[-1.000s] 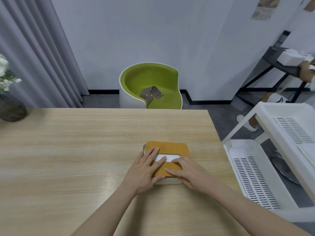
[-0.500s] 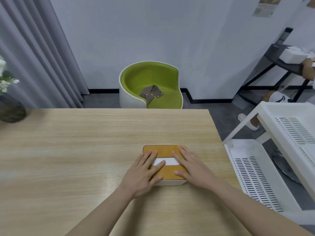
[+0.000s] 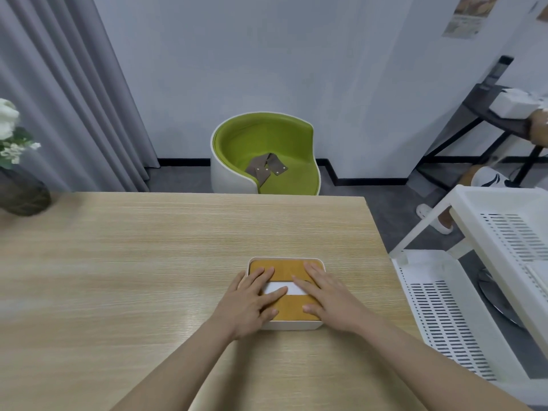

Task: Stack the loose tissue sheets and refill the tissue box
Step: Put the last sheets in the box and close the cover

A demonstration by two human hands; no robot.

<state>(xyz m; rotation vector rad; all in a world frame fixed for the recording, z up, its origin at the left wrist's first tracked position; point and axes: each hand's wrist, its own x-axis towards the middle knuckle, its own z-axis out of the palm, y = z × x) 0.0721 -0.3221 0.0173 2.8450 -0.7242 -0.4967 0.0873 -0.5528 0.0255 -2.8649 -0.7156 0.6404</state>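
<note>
Orange-lidded tissue box (image 3: pixel 286 266) flat, slot (image 3: pixel 289 288) running left-right, both hands pressing

We count one tissue box (image 3: pixel 285 293) with one wooden lid (image 3: pixel 289 308) and one white slot; two hands, the left hand (image 3: pixel 249 304) and right hand (image 3: pixel 329 301). We also count one table (image 3: pixel 148 262); one green chair (image 3: pixel 265 154); one vase (image 3: pixel 20 192); one white rack (image 3: pixel 474 292).

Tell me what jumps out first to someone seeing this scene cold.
Two bare hands, left hand and right hand, lie flat on the orange lid of a white tissue box near the wooden table's right edge. Behind the table a lime-green tub chair stands against the wall.
</note>
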